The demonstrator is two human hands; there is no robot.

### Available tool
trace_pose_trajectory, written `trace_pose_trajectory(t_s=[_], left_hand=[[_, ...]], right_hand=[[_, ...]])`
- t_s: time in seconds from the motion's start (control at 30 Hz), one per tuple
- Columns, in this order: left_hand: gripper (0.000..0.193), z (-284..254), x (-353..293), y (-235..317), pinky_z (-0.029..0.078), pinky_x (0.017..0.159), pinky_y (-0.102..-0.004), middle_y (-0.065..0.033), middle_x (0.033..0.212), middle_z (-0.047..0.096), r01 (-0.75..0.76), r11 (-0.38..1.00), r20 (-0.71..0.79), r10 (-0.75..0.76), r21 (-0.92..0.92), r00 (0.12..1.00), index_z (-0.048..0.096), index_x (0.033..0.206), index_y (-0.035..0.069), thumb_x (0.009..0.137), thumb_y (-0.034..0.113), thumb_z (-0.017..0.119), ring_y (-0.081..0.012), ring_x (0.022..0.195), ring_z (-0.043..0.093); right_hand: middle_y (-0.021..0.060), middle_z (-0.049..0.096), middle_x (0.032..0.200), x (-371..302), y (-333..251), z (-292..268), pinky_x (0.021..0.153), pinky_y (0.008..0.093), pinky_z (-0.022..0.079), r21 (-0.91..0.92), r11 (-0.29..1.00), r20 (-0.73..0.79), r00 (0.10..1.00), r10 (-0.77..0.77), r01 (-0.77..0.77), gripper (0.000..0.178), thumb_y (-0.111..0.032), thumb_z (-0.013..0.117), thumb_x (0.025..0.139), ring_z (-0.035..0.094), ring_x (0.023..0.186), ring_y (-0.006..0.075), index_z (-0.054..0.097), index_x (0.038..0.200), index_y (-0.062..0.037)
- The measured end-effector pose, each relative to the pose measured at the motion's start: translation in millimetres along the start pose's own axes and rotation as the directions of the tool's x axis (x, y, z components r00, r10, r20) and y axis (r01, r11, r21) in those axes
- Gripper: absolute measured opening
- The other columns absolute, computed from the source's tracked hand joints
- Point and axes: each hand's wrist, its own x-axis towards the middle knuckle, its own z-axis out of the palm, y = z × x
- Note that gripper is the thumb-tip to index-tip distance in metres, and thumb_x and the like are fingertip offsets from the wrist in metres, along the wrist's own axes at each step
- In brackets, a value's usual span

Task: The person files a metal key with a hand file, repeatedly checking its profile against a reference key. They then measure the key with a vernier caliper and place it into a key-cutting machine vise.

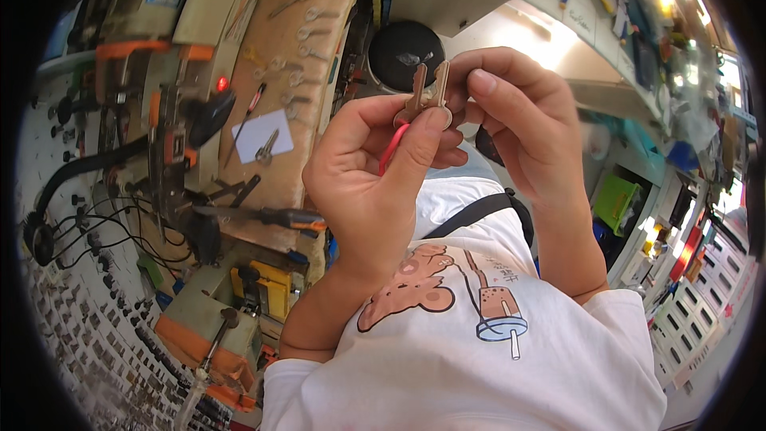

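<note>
Two keys (417,88) sit side by side, blades pointing away from the body, pinched between the thumb and fingers of the left hand (367,152), with a pink loop (391,148) at their heads. Just beside them is the right hand (519,116), fingers curled; whether it grips a key, I cannot tell. Leftward, a wooden worktop (275,40) carries loose keys (312,52) and white paper (247,136).

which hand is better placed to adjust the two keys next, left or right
Likely the right hand: its thumb stands apart from the two keys, close beside them. The left hand is occupied pinching them.
</note>
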Motion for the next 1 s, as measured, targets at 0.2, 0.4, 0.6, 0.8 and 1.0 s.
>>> trace_pose_trajectory(t_s=[0.2, 0.4, 0.6, 0.8, 1.0], left_hand=[[0.013, 52, 43, -9, 0.055, 0.057, -0.0287, -0.0126, 0.081, 0.067, 0.067, 0.997, -0.025, -0.067, 0.023, 0.997, 0.057, 0.095, -0.005, 0.084, 0.0, 0.063, -0.0175, 0.064, 0.066], [0.021, 12, 48, -29, 0.049, 0.059, -0.0287, -0.0081, 0.083, 0.061, -0.209, 0.74, -0.157, 0.391, 0.64, 0.907, 0.065, 0.095, 0.001, 0.076, 0.005, 0.071, -0.0151, 0.068, 0.06], [0.029, -141, 7, -57, 0.048, 0.062, -0.0332, -0.0053, 0.083, 0.051, 0.097, -0.037, -0.045, 0.694, 0.995, 0.718, 0.062, 0.1, 0.007, 0.072, 0.01, 0.07, -0.022, 0.08, 0.056], [0.047, -166, 12, -51, 0.044, 0.081, -0.0413, -0.0092, 0.104, 0.05, 0.151, -0.027, -0.088, 0.708, 0.988, 0.701, 0.056, 0.117, 0.003, 0.075, 0.015, 0.071, -0.0293, 0.089, 0.053], [0.027, -154, -113, -58, 0.048, 0.065, -0.0303, -0.0073, 0.085, 0.06, -0.145, 0.844, -0.256, 0.313, 0.516, 0.914, 0.06, 0.107, 0.0, 0.085, 0.015, 0.064, -0.017, 0.076, 0.06]], right_hand=[[0.0059, 0.066, 0.083, 50, -36, -42, 0.068, 0.022, 0.049, -0.123, 0.992, 0.005, 1.0, 0.025, -0.024, 0.015, -0.008, 0.063, 0.086, 0.061, 0.074, 0.0092, 0.065, 0.096, 0.0031], [0.0075, 0.063, 0.085, 88, -36, -60, 0.068, 0.0272, 0.05, -0.228, 0.971, 0.077, 0.992, 0.096, -0.077, 0.015, -0.009, 0.06, 0.087, 0.061, 0.073, 0.0127, 0.06, 0.094, 0.0041], [0.0044, 0.062, 0.081, 81, 13, -18, 0.066, 0.0253, 0.049, -0.388, 0.89, 0.384, 0.837, 0.391, -0.238, 0.012, -0.009, 0.062, 0.086, 0.057, 0.069, 0.009, 0.061, 0.091, 0.0022], [0.0061, 0.063, 0.08, 23, 46, 26, 0.065, 0.0232, 0.047, -0.426, 0.887, 0.388, 0.85, 0.356, -0.177, 0.012, -0.007, 0.062, 0.086, 0.058, 0.068, 0.0102, 0.062, 0.092, 0.0031], [0.0057, 0.063, 0.078, -42, 105, 64, 0.066, 0.023, 0.046, -0.516, 0.844, 0.251, 0.918, 0.308, -0.142, 0.012, -0.005, 0.062, 0.084, 0.059, 0.07, 0.0106, 0.062, 0.092, 0.0034]])
